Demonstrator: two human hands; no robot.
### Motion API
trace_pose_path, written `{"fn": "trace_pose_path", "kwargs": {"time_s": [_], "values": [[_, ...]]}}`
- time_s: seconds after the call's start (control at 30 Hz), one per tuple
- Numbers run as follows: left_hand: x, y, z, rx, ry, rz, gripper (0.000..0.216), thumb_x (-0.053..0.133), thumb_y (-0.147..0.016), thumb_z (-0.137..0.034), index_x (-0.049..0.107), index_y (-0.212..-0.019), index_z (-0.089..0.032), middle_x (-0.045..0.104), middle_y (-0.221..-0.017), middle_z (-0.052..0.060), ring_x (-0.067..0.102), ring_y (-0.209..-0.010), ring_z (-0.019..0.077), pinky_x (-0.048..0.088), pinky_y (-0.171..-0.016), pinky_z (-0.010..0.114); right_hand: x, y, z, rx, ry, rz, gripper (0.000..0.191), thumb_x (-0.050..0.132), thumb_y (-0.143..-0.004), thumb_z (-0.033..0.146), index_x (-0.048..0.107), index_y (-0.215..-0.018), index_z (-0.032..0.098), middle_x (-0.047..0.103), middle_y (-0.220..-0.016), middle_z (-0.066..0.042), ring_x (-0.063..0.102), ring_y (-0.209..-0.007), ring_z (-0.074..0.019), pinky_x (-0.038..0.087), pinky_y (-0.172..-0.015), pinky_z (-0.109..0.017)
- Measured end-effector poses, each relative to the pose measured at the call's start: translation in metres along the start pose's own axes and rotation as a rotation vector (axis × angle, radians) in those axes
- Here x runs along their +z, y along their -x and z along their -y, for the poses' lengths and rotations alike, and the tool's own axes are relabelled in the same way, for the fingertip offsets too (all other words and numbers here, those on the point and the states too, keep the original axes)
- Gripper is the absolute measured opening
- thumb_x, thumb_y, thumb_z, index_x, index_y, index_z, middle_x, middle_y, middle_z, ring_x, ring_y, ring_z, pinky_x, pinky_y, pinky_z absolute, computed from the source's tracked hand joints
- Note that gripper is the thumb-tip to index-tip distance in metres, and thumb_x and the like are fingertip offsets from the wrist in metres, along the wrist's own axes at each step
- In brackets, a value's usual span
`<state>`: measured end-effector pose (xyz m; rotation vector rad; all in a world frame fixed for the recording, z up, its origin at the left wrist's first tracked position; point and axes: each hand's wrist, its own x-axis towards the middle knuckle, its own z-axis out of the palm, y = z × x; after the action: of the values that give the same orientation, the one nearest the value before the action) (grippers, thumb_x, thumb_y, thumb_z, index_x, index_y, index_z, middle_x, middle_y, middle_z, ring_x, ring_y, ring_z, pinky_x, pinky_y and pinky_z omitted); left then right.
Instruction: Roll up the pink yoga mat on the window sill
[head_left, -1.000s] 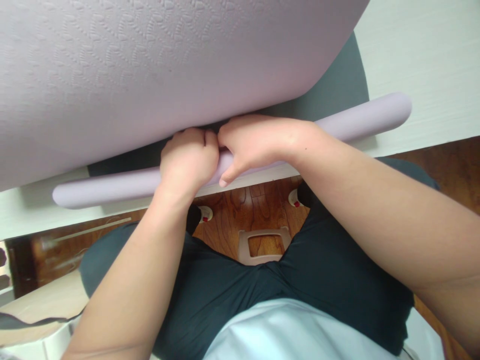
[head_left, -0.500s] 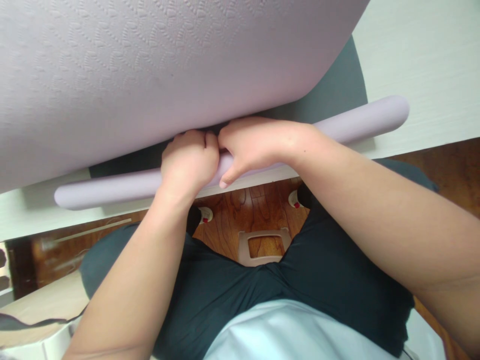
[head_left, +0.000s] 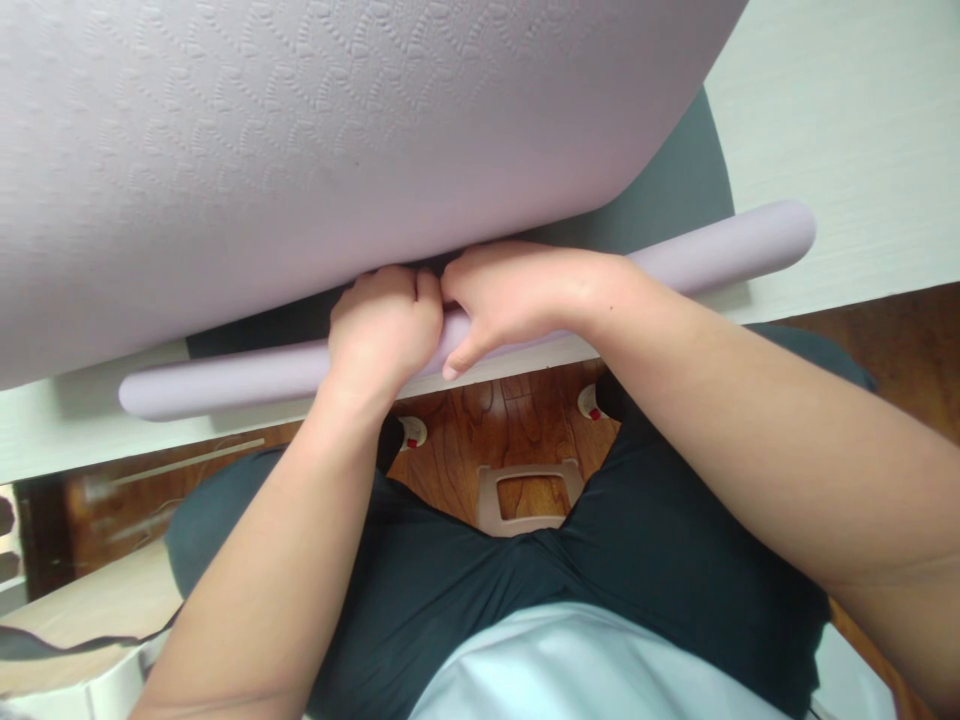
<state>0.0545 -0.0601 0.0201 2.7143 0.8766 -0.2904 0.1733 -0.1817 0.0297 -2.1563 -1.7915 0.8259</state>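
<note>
A large lilac mat [head_left: 360, 130] with an embossed pattern bulges up across the far side. A grey surface [head_left: 682, 185] shows beneath its curved edge. Along the near side runs a narrow lilac roll [head_left: 225, 383] with rounded ends, slightly slanted. My left hand [head_left: 386, 322] is closed over the middle of the roll, knuckles up. Right beside it, my right hand [head_left: 517, 298] curls over the same roll, thumb on the near side. The fingertips of both hands are hidden beyond the roll, under the bulging mat.
The pale table [head_left: 840, 130] carries the mat, its front edge just below the roll. My legs in dark shorts [head_left: 675, 520] are under that edge. On the wooden floor [head_left: 487, 410] lies a beige frame-like piece [head_left: 491, 500].
Both hands keep their hold on the roll. The roll and hands appear slightly lower and the left end a little further right; otherwise little differs.
</note>
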Motion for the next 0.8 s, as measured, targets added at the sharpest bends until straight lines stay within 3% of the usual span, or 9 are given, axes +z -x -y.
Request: {"fn": "trace_pose_path", "kwargs": {"time_s": [0.4,0.8], "values": [[0.0027,-0.0045,-0.0007,0.001,-0.093,-0.022,0.05,0.029,-0.102,-0.043,0.072,-0.091,-0.021,0.076,-0.107,0.014,0.069,-0.109,0.0346,0.049,-0.091,0.043,-0.0011,-0.0008,0.0036,0.038,0.027,0.04,0.069,0.078,-0.073,0.071,0.073,-0.11,0.013,0.075,-0.1,-0.012,0.068,-0.092,-0.0261,0.049,-0.08,-0.031],[0.0015,-0.0033,-0.0029,-0.012,-0.151,-0.019,0.05,0.028,-0.102,-0.039,0.073,-0.095,-0.019,0.076,-0.108,0.013,0.068,-0.102,0.0308,0.049,-0.086,0.038,-0.0009,-0.0017,0.0036,0.057,0.011,0.047,0.068,0.079,-0.071,0.071,0.074,-0.107,0.014,0.075,-0.097,-0.011,0.068,-0.091,-0.027,0.049,-0.078,-0.032]]}}
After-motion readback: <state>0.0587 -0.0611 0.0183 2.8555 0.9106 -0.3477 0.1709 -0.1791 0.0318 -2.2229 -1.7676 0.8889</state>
